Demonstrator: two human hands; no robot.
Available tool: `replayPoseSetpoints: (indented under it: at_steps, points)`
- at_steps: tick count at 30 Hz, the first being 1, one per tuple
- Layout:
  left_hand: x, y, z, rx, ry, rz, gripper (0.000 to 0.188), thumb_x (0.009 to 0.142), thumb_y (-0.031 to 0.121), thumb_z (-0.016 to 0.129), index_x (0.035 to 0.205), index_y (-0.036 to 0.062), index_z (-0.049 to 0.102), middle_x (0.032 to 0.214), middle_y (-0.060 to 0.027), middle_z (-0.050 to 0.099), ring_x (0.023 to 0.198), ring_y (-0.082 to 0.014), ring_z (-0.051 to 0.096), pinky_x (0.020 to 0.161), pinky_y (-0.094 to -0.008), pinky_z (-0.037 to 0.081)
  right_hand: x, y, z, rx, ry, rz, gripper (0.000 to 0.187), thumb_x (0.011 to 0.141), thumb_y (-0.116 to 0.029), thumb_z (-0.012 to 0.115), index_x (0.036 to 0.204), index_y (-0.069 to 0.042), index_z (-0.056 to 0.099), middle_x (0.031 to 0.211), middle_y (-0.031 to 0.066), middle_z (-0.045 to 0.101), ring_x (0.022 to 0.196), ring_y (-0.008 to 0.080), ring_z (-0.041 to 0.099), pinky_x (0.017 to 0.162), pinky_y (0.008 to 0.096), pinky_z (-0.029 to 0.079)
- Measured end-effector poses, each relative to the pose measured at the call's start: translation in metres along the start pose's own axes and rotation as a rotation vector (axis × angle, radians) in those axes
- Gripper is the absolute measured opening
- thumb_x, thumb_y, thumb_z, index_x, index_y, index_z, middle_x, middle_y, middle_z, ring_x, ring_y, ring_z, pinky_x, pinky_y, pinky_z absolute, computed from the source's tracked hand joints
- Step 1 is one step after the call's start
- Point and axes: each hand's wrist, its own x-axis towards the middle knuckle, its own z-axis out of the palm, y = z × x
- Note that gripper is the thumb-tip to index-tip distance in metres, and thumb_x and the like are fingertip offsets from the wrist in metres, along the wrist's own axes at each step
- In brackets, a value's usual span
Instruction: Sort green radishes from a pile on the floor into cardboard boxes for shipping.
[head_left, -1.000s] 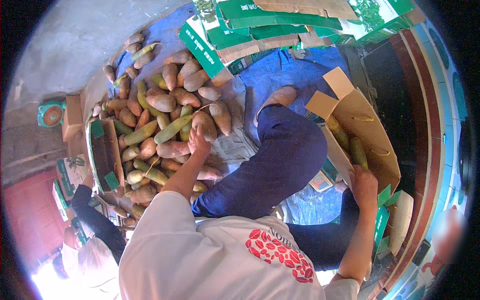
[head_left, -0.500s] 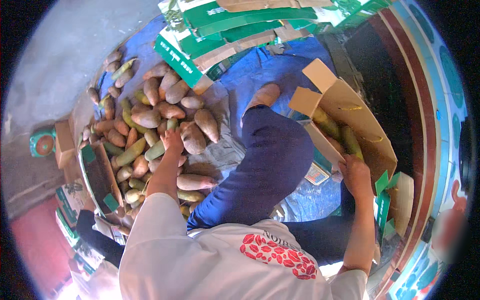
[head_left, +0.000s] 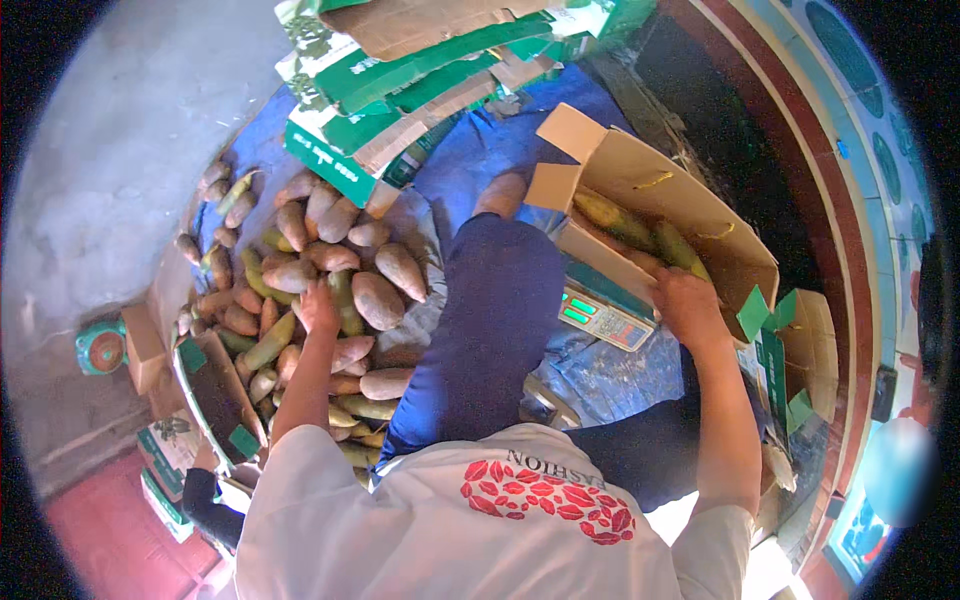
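My left hand (head_left: pixel 320 308) reaches into a pile of brownish-pink sweet potatoes (head_left: pixel 377 300) and long green vegetables (head_left: pixel 267 340). Its blurred fingers point down among them, beside an upright green one (head_left: pixel 345 303). Whether they grip anything cannot be made out. On the right, my right hand (head_left: pixel 690 308) is closed over the near rim of an open brown cardboard box (head_left: pixel 735 263). Inside lie long yellow-green vegetables (head_left: pixel 612 218), one close to my fingertips. The box rests on a scale (head_left: pixel 610 325) with a lit green display.
Flattened green-and-white cartons (head_left: pixel 430 75) are stacked at the far side. An open carton (head_left: pixel 215 385) stands left of the pile; another green-flapped carton (head_left: pixel 805 350) is at the right. My bent leg (head_left: pixel 490 320) separates pile and scale. A blue tarp (head_left: pixel 470 150) covers the floor.
My left hand has shifted left across the pile, and a green vegetable now shows to its right. My right hand stays at the box. The view has turned, exposing the scale's display.
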Motion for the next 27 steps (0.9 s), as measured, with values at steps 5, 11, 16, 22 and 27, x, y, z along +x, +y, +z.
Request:
replayPoseSetpoints:
  at_steps: [5, 11, 16, 22, 27]
  points:
    - [0.022, 0.016, -0.049, -0.433, 0.209, -0.200, 0.035, 0.086, 0.032, 0.042, 0.105, 0.0040, 0.051, 0.099, -0.0246, 0.053, 0.088, -0.0386, 0.053, 0.078, -0.0450, 0.043, -0.006, 0.003, 0.004, -0.008, 0.079, -0.033, 0.020, 0.076, -0.019, 0.056, 0.090, -0.004, 0.055, 0.080, 0.0143, 0.059, 0.075, 0.0303, 0.059, 0.066, 0.0402, 0.047]
    - [0.036, 0.105, -0.220, -1.246, 0.385, -0.128, 0.026, 0.087, 0.022, 0.044, 0.102, 0.0035, 0.054, 0.096, -0.0146, 0.056, 0.086, -0.0267, 0.056, 0.070, -0.0354, 0.049, -0.009, 0.014, 0.015, -0.084, 0.136, -0.056, 0.018, 0.077, -0.016, 0.052, 0.092, -0.007, 0.059, 0.079, 0.0148, 0.061, 0.073, 0.0306, 0.061, 0.062, 0.0420, 0.049]
    - [0.033, 0.180, -0.326, -1.959, 0.184, 0.082, 0.035, 0.092, 0.026, 0.036, 0.100, -0.0037, 0.054, 0.096, -0.0138, 0.056, 0.082, -0.0218, 0.058, 0.068, -0.0332, 0.053, -0.009, 0.008, 0.013, -0.129, 0.160, -0.055, 0.014, 0.076, -0.016, 0.052, 0.082, -0.005, 0.058, 0.075, 0.0140, 0.061, 0.070, 0.0288, 0.062, 0.061, 0.0401, 0.050]
    - [0.020, 0.276, -0.361, -2.000, -0.367, 0.295, 0.038, 0.092, 0.030, 0.035, 0.104, -0.0009, 0.053, 0.103, -0.0149, 0.055, 0.091, -0.0240, 0.056, 0.077, -0.0377, 0.050, -0.011, 0.007, 0.016, -0.121, 0.226, -0.101, 0.019, 0.075, -0.025, 0.057, 0.082, -0.006, 0.058, 0.074, 0.0122, 0.062, 0.071, 0.0285, 0.062, 0.061, 0.0391, 0.050]
    - [0.006, 0.339, -0.359, -1.982, -0.675, 0.395, 0.029, 0.091, 0.028, 0.040, 0.097, 0.0057, 0.058, 0.092, -0.0057, 0.055, 0.077, -0.0168, 0.053, 0.068, -0.0353, 0.049, -0.011, 0.003, 0.011, -0.087, 0.104, -0.043, 0.023, 0.073, -0.025, 0.061, 0.084, -0.005, 0.056, 0.080, 0.0143, 0.061, 0.077, 0.0295, 0.061, 0.065, 0.0394, 0.049]
